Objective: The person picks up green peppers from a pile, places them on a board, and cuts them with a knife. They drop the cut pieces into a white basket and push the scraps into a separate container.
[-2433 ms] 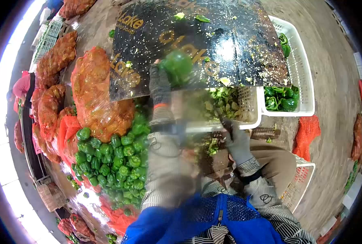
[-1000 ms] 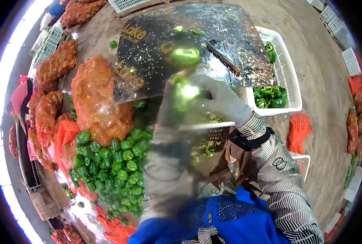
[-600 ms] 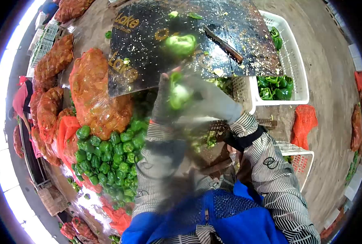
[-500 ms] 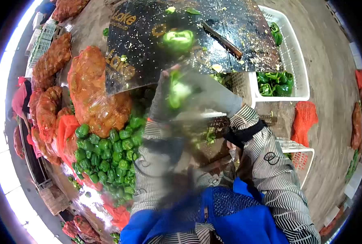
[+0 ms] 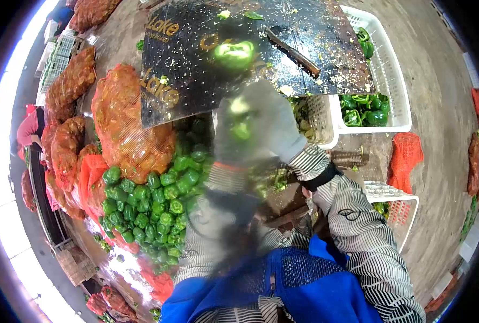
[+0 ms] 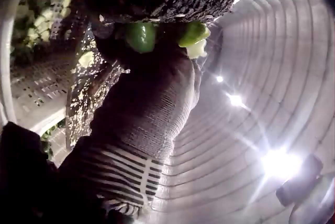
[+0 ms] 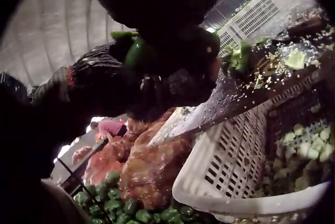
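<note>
In the head view both gloved hands meet in front of the black board (image 5: 185, 64), blurred. A cut green bell pepper piece (image 5: 241, 129) with a pale inner side shows between them. My left hand (image 5: 227, 141), in a dark glove with an orange cuff, grips it from below. My right hand (image 5: 278, 116), in a grey glove, curls over it from the other side. Green parts of the pepper (image 6: 140, 37) poke out between the hands in the left wrist view; the fingertips are mostly hidden. Another cut pepper (image 5: 234, 54) lies on the board, left of a dark-handled knife (image 5: 293, 52).
Seeds and scraps litter the board. White crates stand on its right, one with cut peppers (image 5: 366, 110), another with trimmings (image 7: 314, 143) under the board's edge. A heap of whole peppers (image 5: 148, 204) and full mesh sacks (image 5: 132, 124) lie on the left.
Earlier a whole pepper was in my left hand over the board. The knife and a cut pepper then appeared on the board. Lately my right hand has turned further over the piece, covering more of it.
</note>
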The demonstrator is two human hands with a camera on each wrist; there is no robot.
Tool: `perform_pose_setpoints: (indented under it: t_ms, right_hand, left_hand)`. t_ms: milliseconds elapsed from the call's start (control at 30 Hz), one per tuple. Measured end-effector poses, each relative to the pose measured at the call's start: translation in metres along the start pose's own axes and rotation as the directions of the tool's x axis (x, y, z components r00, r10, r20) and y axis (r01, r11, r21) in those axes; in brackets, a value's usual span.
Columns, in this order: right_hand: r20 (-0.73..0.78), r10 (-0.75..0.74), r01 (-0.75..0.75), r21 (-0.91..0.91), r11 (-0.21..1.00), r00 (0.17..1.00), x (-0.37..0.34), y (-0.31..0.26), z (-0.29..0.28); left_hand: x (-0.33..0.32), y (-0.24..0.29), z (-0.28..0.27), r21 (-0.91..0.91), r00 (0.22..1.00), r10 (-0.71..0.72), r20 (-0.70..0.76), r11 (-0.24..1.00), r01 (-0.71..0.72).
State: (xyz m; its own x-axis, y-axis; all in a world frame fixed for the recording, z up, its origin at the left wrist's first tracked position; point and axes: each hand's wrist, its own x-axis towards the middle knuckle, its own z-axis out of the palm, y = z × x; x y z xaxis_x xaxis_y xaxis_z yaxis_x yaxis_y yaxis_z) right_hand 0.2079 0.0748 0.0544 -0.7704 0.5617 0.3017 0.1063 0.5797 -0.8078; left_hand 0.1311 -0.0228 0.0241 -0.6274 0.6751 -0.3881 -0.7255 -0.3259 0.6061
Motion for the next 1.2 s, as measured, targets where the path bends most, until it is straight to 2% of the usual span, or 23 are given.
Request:
perform_pose_setpoints:
  t_ms: [67,133,200,233,333,400,433,467,500,533,733,767,800,833,867,933,967,1000,1033,1067,1133,1167,1200]
  right_hand:
    - [-0.111,-0.049,0.06,0.091,0.994,0.993,0.008,0.01,-0.008]
    - [-0.138,0.111,-0.077,0.229,0.97,0.984,0.017,-0.002,-0.041]
    - [0.119,0.202,-0.144,-0.376,0.915,0.972,0.016,0.0,-0.064]
    - [0.144,0.143,-0.058,-0.475,0.878,0.979,0.009,0.006,-0.064]
    - [0.122,0.051,-0.03,-0.167,0.985,0.991,0.007,-0.011,-0.054]
    - [0.214,0.125,-0.11,-0.081,0.991,0.969,0.006,-0.011,-0.045]
    - [0.303,0.18,-0.192,0.008,0.981,0.936,0.006,-0.008,-0.039]
    - [0.284,0.193,-0.204,0.009,0.979,0.939,0.005,-0.002,-0.031]
    - [0.235,0.216,-0.241,0.079,0.967,0.948,0.003,0.007,-0.022]
    - [0.189,0.24,-0.269,0.148,0.952,0.952,0.003,0.01,-0.019]
    - [0.222,0.399,-0.444,0.219,0.869,0.89,0.001,0.018,-0.023]
    - [0.197,0.315,-0.369,0.405,0.836,0.929,-0.001,0.025,-0.021]
    - [0.153,0.255,-0.297,0.536,0.79,0.955,-0.001,0.029,-0.022]
    - [0.109,0.193,-0.217,0.656,0.723,0.975,0.0,0.031,-0.024]
    - [0.064,0.131,-0.134,0.758,0.638,0.989,0.003,0.028,-0.028]
    - [0.213,0.227,-0.312,0.661,0.682,0.95,0.007,0.018,-0.059]
    - [0.295,0.322,-0.437,0.625,0.647,0.899,0.012,0.008,-0.073]
    - [0.289,0.319,-0.43,0.628,0.648,0.903,0.013,0.008,-0.073]
    - [0.336,0.28,-0.428,0.544,0.721,0.899,0.013,0.009,-0.072]
    - [0.384,0.25,-0.418,0.455,0.787,0.889,0.011,0.012,-0.071]
    - [0.42,0.138,-0.338,0.449,0.827,0.897,-0.001,0.033,-0.049]
    - [0.326,0.01,-0.129,0.347,0.929,0.945,-0.004,0.042,-0.036]
    - [0.293,-0.074,-0.012,0.282,0.959,0.953,-0.005,0.05,-0.026]
  left_hand:
    - [0.004,-0.013,-0.025,0.087,0.967,0.231,0.105,0.967,-0.24]
    - [0.005,0.012,-0.026,-0.167,0.948,0.103,0.301,0.984,-0.054]
    - [0.011,0.03,-0.032,-0.157,0.92,0.109,0.377,0.986,-0.052]
    - [0.017,0.037,-0.036,-0.109,0.906,0.132,0.402,0.989,-0.096]
    - [0.01,0.048,-0.017,-0.115,0.858,0.054,0.511,0.993,0.006]
    - [0.007,0.038,-0.006,-0.125,0.844,-0.02,0.537,0.987,0.103]
    - [0.009,0.026,-0.004,0.246,0.881,0.182,0.437,0.918,-0.312]
    - [0.002,0.018,0.014,0.473,0.821,0.338,0.46,0.689,-0.549]
    - [-0.004,0.01,0.031,0.666,0.738,0.485,0.469,0.355,-0.656]
    - [-0.017,0.005,0.044,0.611,0.8,0.468,0.375,0.525,-0.593]
    - [-0.014,-0.007,0.051,0.643,0.852,0.401,0.336,0.564,-0.519]
    - [-0.003,-0.006,0.042,0.579,0.815,0.416,0.403,0.574,-0.579]
    - [0.002,-0.003,0.033,0.359,0.894,0.32,0.313,0.832,-0.423]
    - [0.007,0.0,0.024,0.067,0.952,0.216,0.216,0.97,-0.235]
    - [0.01,0.004,0.018,0.097,0.956,0.175,0.237,0.974,-0.202]
    - [0.009,0.01,0.016,-0.176,0.933,0.09,0.348,0.984,-0.03]
    - [0.01,0.012,0.02,-0.17,0.931,0.092,0.353,0.985,-0.032]
    - [0.012,0.013,0.024,-0.02,0.929,0.192,0.317,0.98,-0.196]
    - [0.014,0.013,0.027,0.133,0.909,0.295,0.296,0.929,-0.345]
    - [0.015,0.014,0.031,0.499,0.833,0.411,0.371,0.668,-0.552]
    - [0.008,0.008,0.044,0.677,0.731,0.424,0.535,0.303,-0.671]
    - [0.006,0.001,0.044,0.631,0.62,0.496,0.608,0.171,-0.757]
    - [0.004,-0.001,0.045,0.623,0.618,0.489,0.616,0.177,-0.762]
